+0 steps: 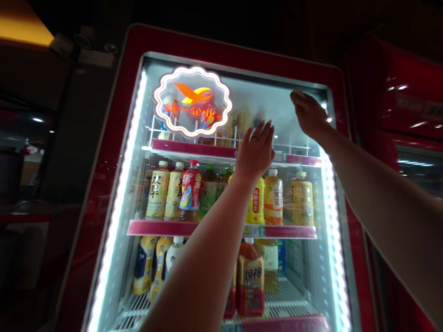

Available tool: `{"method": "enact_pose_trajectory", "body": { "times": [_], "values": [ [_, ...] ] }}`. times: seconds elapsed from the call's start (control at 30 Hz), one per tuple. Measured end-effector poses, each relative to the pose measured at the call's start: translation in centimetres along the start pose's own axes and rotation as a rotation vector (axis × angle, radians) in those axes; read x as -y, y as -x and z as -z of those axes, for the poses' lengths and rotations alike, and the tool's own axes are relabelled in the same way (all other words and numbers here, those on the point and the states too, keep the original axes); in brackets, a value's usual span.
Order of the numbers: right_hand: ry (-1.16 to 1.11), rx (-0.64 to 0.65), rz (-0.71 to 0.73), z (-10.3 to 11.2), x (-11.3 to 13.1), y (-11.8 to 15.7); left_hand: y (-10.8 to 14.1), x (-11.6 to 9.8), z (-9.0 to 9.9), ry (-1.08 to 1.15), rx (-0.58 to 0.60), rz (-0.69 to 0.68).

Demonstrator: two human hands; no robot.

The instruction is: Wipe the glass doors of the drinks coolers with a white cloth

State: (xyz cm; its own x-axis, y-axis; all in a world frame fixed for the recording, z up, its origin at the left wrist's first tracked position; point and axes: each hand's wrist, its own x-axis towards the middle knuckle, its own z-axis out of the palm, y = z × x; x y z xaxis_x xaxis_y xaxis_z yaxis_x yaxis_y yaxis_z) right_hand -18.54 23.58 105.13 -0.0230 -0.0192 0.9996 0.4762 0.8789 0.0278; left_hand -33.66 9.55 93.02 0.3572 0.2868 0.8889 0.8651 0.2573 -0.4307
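The room is dark around a tall red cooler (238,56), whose frame leans outward toward the bottom of the view; at upper left a yellow-lit ceiling patch (22,27) shows, and a second red cooler (408,87) stands close beside on the right, leaving only a dim strip between the two. The glass pane (280,101) fills the frame, bounded by a pale rim with rounded upper corners, and behind it bright light strips (119,193) line the left and right edges. Its upper part looks hazy; this hazy stretch gives sideways room between the two hands, while the right hand is near the upper right corner, with the rim not far above it. Inside, shelves with pink front edges (162,228) span nearly the full width, the upper one with a white wire rail. A scalloped glowing sign (193,101) takes the upper left of the pane. The left hand (256,150) reaches up, fingers extended before the upper shelf edge; whether the palm touches the glass cannot be told. The right hand (309,114) is curled around a pale wad (299,94), blurred, at the upper right of the pane. Bottles (189,191) stand on the shelves behind. A dark ring (254,138) circles a left finger.
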Motion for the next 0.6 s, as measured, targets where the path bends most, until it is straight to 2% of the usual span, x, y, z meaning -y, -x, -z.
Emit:
{"method": "enact_pose_trajectory", "body": {
  "times": [0.07, 0.17, 0.27, 0.37, 0.47, 0.6],
  "values": [
    [0.025, 0.025, -0.018, -0.3, 0.4, -1.0, 0.0, 0.0, 0.0, 0.004, -0.011, 0.007],
    [-0.011, 0.066, 0.056, -1.3, 1.8, -1.7, 0.0, 0.0, 0.1, -0.007, -0.006, 0.005],
    [-0.101, 0.084, 0.139, -2.1, 2.5, -0.9, 0.1, 0.0, 0.4, -0.037, 0.03, -0.002],
    [-0.157, 0.097, 0.174, -2.2, 2.1, 0.2, 0.2, 0.1, 0.7, -0.064, 0.059, -0.001],
    [-0.151, 0.08, 0.16, -2.1, 2.1, 0.3, 0.3, 0.1, 0.9, -0.057, 0.06, -0.002],
    [-0.077, 0.05, 0.072, -2.2, 3.6, 0.1, -0.1, 0.5, 1.6, -0.006, 0.056, 0.005]
  ]
}}
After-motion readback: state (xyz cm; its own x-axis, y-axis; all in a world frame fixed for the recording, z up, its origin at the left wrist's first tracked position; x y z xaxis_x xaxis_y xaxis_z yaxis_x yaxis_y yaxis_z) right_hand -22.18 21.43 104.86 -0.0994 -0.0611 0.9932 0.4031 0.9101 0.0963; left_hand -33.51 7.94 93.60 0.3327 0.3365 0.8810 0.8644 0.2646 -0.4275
